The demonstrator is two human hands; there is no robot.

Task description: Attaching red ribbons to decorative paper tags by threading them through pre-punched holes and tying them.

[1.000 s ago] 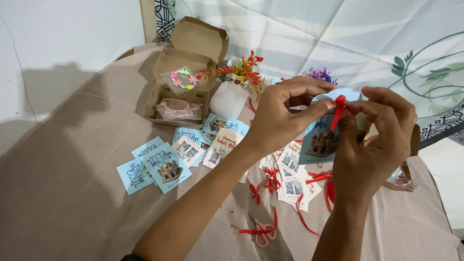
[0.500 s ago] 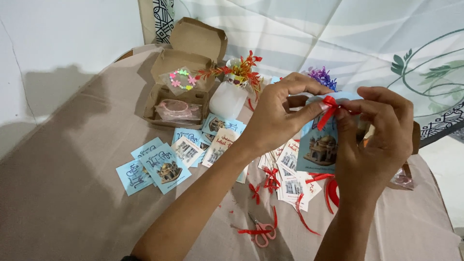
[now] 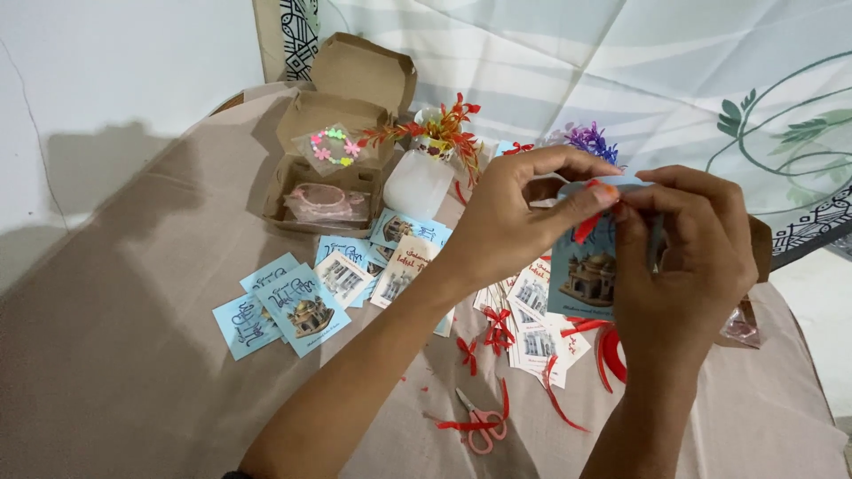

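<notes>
My left hand (image 3: 524, 213) and my right hand (image 3: 688, 248) together hold a small blue card (image 3: 586, 275) with a picture of a domed building, above the table. Both thumbs and forefingers pinch a piece of red ribbon (image 3: 587, 226) at the card's top edge. Below the hands lie several more blue and white cards (image 3: 297, 306), loose red ribbon bows (image 3: 497, 328) and small pink-handled scissors (image 3: 479, 421) on the beige tablecloth (image 3: 115, 355).
An open brown cardboard box (image 3: 342, 133) holding pink items and a bag of coloured flower shapes stands at the back. Beside it are a white vase with orange and red artificial flowers (image 3: 435, 142) and a purple flower (image 3: 590, 140). A patterned sheet hangs behind.
The card has tilted slightly and dropped a little. My fingers have closed tighter over the red ribbon at its top, so less of the bow shows.
</notes>
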